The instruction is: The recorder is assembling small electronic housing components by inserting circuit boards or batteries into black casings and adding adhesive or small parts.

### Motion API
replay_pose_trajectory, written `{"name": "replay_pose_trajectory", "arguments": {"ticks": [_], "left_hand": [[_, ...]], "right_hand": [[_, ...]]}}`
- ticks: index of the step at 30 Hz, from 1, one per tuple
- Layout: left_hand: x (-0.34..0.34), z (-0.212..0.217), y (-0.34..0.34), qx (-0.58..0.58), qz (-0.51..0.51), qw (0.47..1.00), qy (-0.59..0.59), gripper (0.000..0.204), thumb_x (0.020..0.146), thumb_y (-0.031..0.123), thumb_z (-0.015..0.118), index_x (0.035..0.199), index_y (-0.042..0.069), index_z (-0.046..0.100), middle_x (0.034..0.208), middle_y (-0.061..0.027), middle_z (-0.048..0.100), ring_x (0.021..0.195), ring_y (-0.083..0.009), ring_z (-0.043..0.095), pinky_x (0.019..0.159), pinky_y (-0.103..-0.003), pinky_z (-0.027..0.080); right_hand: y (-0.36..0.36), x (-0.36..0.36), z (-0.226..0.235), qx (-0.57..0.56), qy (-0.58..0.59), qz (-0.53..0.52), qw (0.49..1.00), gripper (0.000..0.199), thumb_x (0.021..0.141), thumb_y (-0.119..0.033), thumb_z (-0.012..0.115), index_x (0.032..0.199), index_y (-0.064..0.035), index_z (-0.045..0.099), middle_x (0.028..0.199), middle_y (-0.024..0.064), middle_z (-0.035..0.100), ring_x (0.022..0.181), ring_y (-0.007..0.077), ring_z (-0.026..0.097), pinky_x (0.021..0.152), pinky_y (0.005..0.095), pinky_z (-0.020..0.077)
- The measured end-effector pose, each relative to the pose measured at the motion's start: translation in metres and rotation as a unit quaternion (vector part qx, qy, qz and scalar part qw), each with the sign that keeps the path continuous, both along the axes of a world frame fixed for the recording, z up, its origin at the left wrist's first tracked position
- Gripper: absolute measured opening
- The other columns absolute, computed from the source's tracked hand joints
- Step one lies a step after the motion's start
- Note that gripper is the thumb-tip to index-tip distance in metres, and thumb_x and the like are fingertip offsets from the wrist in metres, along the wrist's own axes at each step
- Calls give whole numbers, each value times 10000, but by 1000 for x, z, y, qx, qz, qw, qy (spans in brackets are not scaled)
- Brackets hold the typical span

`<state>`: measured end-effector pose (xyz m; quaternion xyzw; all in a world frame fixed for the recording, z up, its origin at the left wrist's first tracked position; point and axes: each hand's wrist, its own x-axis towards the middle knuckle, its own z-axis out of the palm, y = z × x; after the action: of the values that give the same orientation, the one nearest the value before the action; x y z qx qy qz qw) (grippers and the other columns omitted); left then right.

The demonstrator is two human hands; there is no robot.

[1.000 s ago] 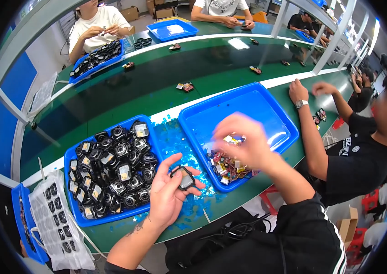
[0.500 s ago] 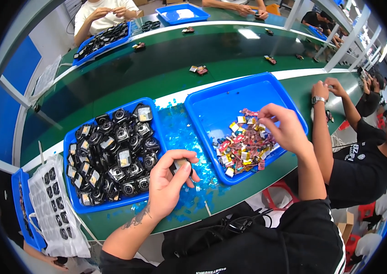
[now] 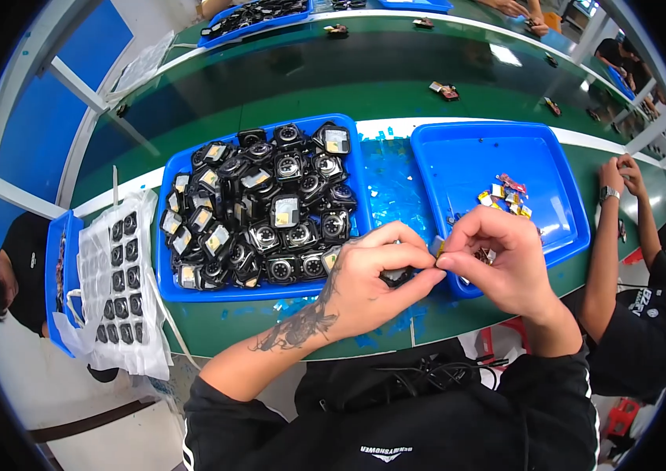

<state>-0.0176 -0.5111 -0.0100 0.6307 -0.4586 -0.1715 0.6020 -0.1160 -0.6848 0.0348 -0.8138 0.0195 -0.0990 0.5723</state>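
Observation:
My left hand (image 3: 380, 275) is curled around a small black watch case (image 3: 395, 276), mostly hidden by the fingers. Its thumb and fingertips meet those of my right hand (image 3: 501, 263), which pinches a small pale, yellowish piece (image 3: 436, 246) at the case's edge. Whether that piece is attached to the case cannot be made out. Behind my left hand, a blue tray (image 3: 162, 263) is heaped with black watch cases (image 3: 286, 210). My right hand hangs over the near part of a second blue tray (image 3: 450, 169), partly covering a pile of small red, yellow and white parts (image 3: 512, 198).
Blue film scraps (image 3: 395, 184) litter the green table between the trays. At the left lies a white blister sheet (image 3: 117, 298) holding black pieces. Small assemblies (image 3: 444, 91) rest on the green belt beyond. A co-worker's arms (image 3: 611, 212) are close on the right.
My right hand has left the parts pile and come to the left hand, fingertips now meeting. My left hand has turned inward. The view has shifted, moving the trays within the picture.

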Motion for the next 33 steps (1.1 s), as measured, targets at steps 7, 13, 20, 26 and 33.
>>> {"name": "replay_pose_trajectory", "arguments": {"ticks": [7, 13, 20, 26, 33], "left_hand": [[2, -9, 0, -24, 29, 995, 89, 109, 791, 0, 714, 901, -7, 711, 883, -90, 659, 806, -136, 631, 707, -266, 502], [5, -4, 2, -5, 50, 992, 118, 85, 819, 31, 701, 890, -16, 704, 873, -85, 661, 654, -100, 595, 566, -228, 458], [17, 6, 5, 6, 48, 880, 473, 162, 902, 163, 646, 930, 8, 683, 751, -38, 634, 483, -67, 521, 408, -181, 345], [20, 6, 5, 17, -21, 858, 512, 163, 909, 160, 629, 909, 3, 672, 763, -62, 623, 483, -96, 512, 405, -197, 355], [17, 9, 7, 44, -103, 880, 462, 188, 910, 178, 636, 933, -5, 674, 748, -29, 635, 482, -52, 516, 420, -182, 340]], "right_hand": [[16, 8, -15, -270, -195, -73, 940, 178, 699, 39, 768, 777, -17, 617, 750, 90, 564, 641, 218, 584, 535, 309, 469], [15, 7, -15, -258, -211, 5, 943, 176, 740, 42, 740, 835, 5, 597, 775, 87, 590, 652, 188, 597, 558, 289, 485], [-15, 26, -22, -262, 11, 28, 965, 115, 867, -22, 648, 981, -7, 646, 822, 56, 627, 695, 89, 567, 592, 268, 454], [-10, 43, -14, 4, -20, 41, 999, 167, 896, -45, 615, 1038, 21, 674, 940, 68, 671, 839, 98, 618, 741, 255, 504], [-12, 36, -25, 255, 35, 144, 955, 81, 868, -13, 657, 943, 3, 628, 1010, 85, 645, 910, 124, 615, 812, 276, 510]]}}
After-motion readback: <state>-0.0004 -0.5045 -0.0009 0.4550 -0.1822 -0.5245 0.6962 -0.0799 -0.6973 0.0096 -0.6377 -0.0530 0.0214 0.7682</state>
